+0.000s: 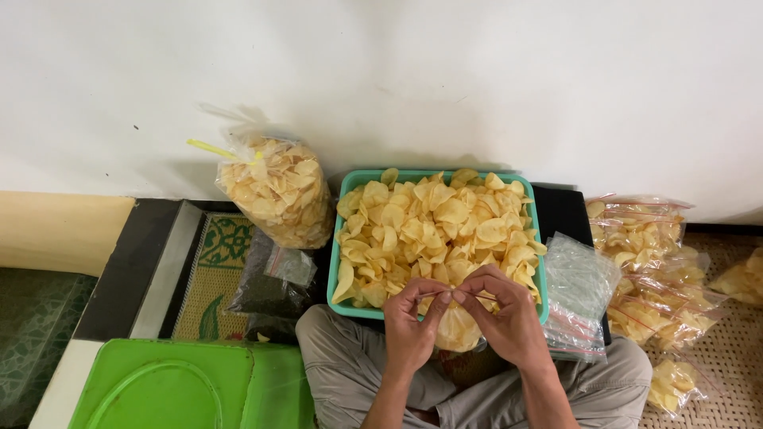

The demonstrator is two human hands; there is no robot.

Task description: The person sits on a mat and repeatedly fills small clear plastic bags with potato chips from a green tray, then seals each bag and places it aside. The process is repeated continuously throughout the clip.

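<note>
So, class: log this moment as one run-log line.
left hand + right hand: pinching top of small chip bag | teal tray: heaped with chips | lap: bag above it

A single head-worn camera looks steeply down from above a seated person, close over their lap and hands [461,318], facing a white wall [477,79], with a teal tray [338,238] of chips centred in the frame before it.

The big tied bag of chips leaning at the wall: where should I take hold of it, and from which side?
Likely the gathered neck of the big tied bag, at its upper left where the yellow tie cinches it. Come from above: the wall is behind, the teal tray to its right, and squeezing the bulging body risks crushing chips.
</note>
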